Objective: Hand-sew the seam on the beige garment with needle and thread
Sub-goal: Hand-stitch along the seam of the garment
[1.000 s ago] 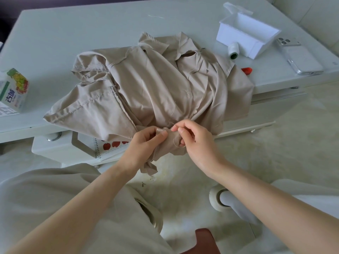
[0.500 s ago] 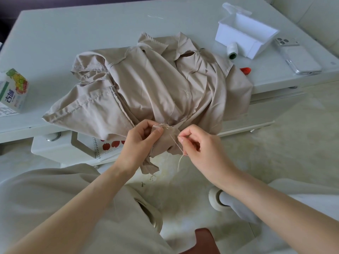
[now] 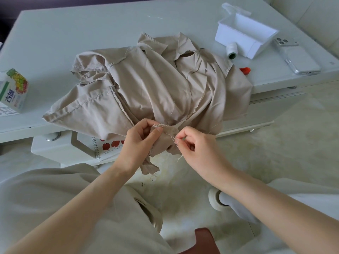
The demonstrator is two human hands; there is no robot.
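Nearest, two bare forearms reach out over a lap in beige cloth. The left hand pinches a frayed fold of the crumpled beige cotton garment between its thumb and curled fingers, just off the near edge of the pale smooth table. Just beside it, the right hand has its thumb and forefinger closed on a thin beige thread. The thread runs taut from the pinched seam to the fingertips, with a loose tail hanging below. The needle is too fine to tell from the thread.

Under the table top, a spiral-bound notebook printed with red apples lies on a lower shelf. The garment is heaped across the middle of the table, and one part spills over the near edge into the hands. At the left edge stands a small fruit-printed drink carton. Beside the garment's right side shows a small red object. Farther back, a white spool of thread lies just beside an open white plastic box. A white phone in a clear case lies face down to the right of the box.
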